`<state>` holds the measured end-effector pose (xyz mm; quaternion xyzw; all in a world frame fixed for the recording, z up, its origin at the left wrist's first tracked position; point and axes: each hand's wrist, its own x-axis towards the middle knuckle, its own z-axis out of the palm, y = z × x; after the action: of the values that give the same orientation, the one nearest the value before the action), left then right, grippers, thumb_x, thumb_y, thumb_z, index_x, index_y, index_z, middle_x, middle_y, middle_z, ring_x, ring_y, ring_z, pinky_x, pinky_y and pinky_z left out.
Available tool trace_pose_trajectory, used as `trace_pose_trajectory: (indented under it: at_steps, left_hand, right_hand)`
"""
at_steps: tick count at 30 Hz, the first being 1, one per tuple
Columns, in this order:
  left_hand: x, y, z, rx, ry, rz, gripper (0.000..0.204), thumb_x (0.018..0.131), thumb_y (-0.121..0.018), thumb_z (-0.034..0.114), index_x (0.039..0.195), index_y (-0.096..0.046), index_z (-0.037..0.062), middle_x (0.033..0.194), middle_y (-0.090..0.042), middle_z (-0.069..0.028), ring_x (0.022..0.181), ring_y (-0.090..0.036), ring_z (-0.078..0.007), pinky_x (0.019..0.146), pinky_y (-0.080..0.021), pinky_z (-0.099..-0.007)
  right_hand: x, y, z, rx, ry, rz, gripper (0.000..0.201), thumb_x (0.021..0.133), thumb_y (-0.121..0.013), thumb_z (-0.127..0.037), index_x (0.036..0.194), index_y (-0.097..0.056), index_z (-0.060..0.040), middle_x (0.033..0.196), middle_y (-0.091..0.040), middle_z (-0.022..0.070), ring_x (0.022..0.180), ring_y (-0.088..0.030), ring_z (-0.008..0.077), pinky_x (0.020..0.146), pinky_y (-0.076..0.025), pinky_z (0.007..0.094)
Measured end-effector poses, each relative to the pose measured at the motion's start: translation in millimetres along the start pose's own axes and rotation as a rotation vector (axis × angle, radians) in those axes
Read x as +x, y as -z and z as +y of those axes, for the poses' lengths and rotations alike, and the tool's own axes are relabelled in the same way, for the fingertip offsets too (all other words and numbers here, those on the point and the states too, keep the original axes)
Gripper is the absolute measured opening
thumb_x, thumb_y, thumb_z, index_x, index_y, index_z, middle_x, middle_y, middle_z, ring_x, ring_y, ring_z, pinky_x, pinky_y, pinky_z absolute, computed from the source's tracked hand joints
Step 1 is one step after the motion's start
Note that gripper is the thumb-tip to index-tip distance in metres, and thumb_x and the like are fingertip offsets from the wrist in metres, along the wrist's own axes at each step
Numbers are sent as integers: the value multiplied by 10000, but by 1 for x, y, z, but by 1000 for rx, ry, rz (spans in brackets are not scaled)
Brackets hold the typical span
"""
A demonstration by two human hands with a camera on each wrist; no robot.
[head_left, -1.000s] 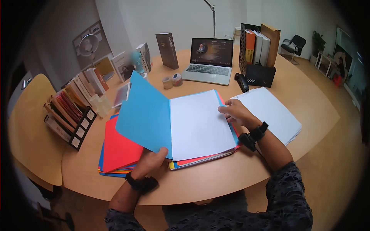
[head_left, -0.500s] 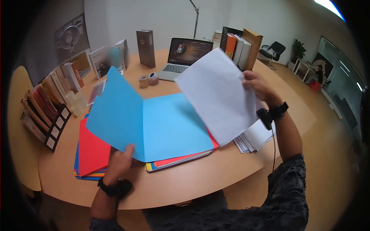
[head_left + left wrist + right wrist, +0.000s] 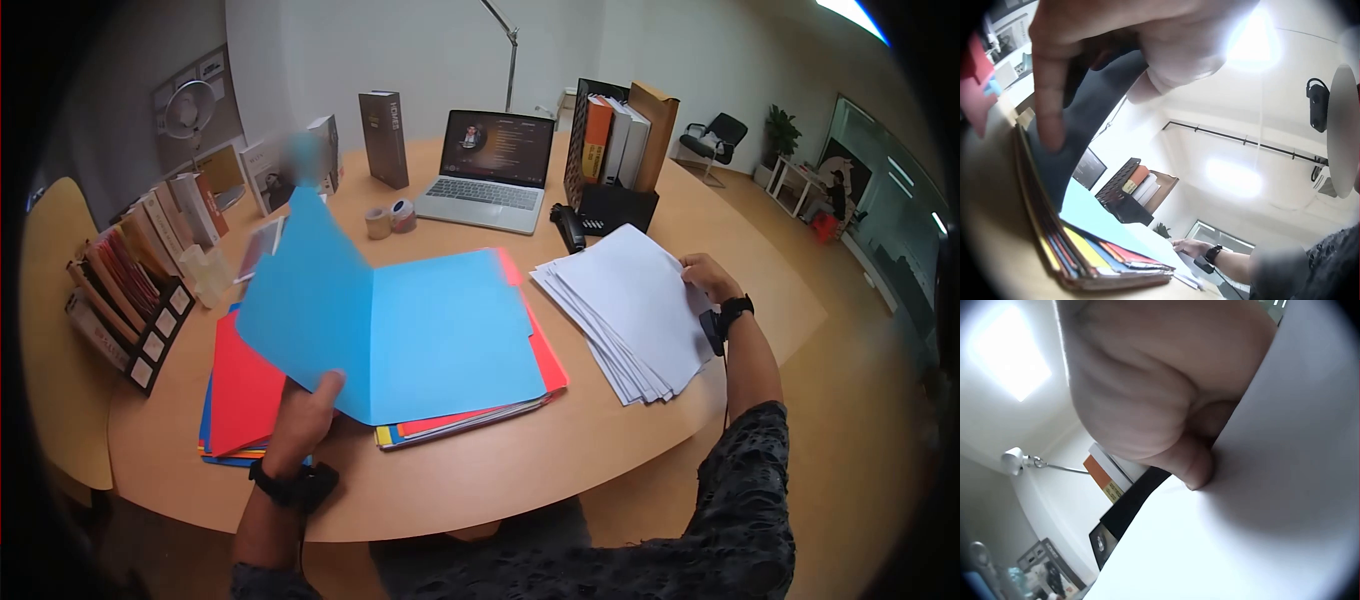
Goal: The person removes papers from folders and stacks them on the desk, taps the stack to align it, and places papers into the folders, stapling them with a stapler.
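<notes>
A blue folder (image 3: 455, 335) lies spread on a pile of coloured folders (image 3: 470, 420), its left cover raised. That cover's lower edge is gripped by my left hand (image 3: 308, 418), thumb on the inner face. In the left wrist view the fingers (image 3: 1052, 128) lie along the shaded outer side of the cover. To the right, my right hand (image 3: 712, 278) pinches the right edge of a white sheet (image 3: 640, 290) on a fanned stack of paper. The right wrist view shows the thumb (image 3: 1194, 465) on the sheet, with the other fingers mostly hidden.
Red and blue folders (image 3: 240, 390) lie under the raised cover at left. Behind stand a laptop (image 3: 490, 170), tape rolls (image 3: 378, 222), a brown book (image 3: 384, 140) and a black file holder (image 3: 618, 210). A rack of files (image 3: 150, 330) borders the left side.
My right hand has lifted the white paper out of the blue folder and carried it right onto the paper stack. The left hand still holds the cover up. The head view has swung right.
</notes>
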<state>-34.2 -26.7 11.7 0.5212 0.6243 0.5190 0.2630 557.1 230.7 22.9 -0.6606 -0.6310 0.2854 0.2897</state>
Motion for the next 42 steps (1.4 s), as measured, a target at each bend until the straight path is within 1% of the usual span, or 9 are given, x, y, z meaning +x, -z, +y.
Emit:
trace_pose_trajectory:
  at_steps: [5, 7, 14, 20, 22, 25, 28, 35, 42]
  left_hand:
    - [1, -2, 5, 183, -43, -311, 407, 895, -616, 183, 1223, -528, -42, 1106, -606, -152, 1024, -586, -227, 900, -469, -366]
    - [2, -9, 2, 242, -8, -412, 421, 878, -634, 167, 1235, -534, -34, 1152, -589, -153, 1054, -570, -217, 927, -459, -355]
    - [10, -22, -3, 523, -297, -376, 595, 885, -507, 82, 1456, -358, 9, 1386, -420, -294, 1264, -452, -452, 1061, -393, -449]
    - [26, -8, -22, 212, -183, -193, 462, 878, -529, 61, 1333, -550, -18, 1406, -443, -270, 1135, -578, -336, 965, -471, -397]
    - [25, 1, -13, -192, 182, -319, 407, 882, -506, -13, 1277, -604, -17, 1312, -539, -185, 1124, -541, -184, 896, -466, -306]
    - [15, 7, 5, -179, 392, -283, 367, 885, -501, -14, 1235, -598, -66, 1222, -577, -158, 977, -564, -159, 844, -482, -296]
    - [17, 2, -22, -668, 298, -264, 334, 890, -526, 13, 1200, -606, -79, 1103, -631, -117, 848, -572, -148, 743, -491, -261]
    - [22, 20, -24, -596, 93, -61, 279, 959, -582, 71, 1180, -596, -98, 1048, -647, -109, 887, -621, -167, 815, -521, -277]
    - [-1, 124, -37, -514, -71, 187, 253, 938, -599, 24, 1168, -603, -82, 1036, -656, -114, 927, -637, -179, 869, -521, -321]
  right_hand:
    - [3, -11, -6, -277, -127, 84, 231, 759, -532, -30, 918, -697, 7, 746, -639, 94, 741, -605, 188, 700, -478, 359]
    - [15, -12, -3, -538, 219, 538, 220, 796, -537, -67, 935, -683, 22, 791, -658, 141, 777, -635, 219, 731, -503, 364]
    - [-31, -57, -134, 103, 530, 270, 273, 842, -601, -137, 1030, -662, 52, 885, -689, 134, 818, -647, 195, 747, -507, 304]
    - [-43, -134, -169, 518, 373, -23, 214, 853, -639, -169, 975, -679, 2, 820, -641, 47, 727, -620, 120, 575, -502, 266]
    - [-47, -159, -169, 634, 263, -138, 176, 872, -627, -163, 952, -665, -12, 823, -633, 40, 728, -629, 128, 584, -508, 267]
    - [-44, -190, -155, 713, 112, -292, 176, 899, -613, -135, 1009, -640, -1, 880, -641, 64, 752, -643, 156, 603, -511, 272]
    - [-45, -204, -143, 646, 78, -236, 210, 909, -607, -137, 1056, -635, 10, 911, -640, 89, 776, -649, 179, 601, -512, 278]
    - [-51, -211, -130, 675, 37, -266, 233, 932, -581, -135, 1097, -620, 25, 918, -633, 98, 776, -644, 180, 618, -543, 305]
    - [-57, -211, -133, 701, 67, -289, 160, 970, -538, -92, 1067, -587, 25, 886, -597, 78, 701, -595, 117, 561, -509, 248]
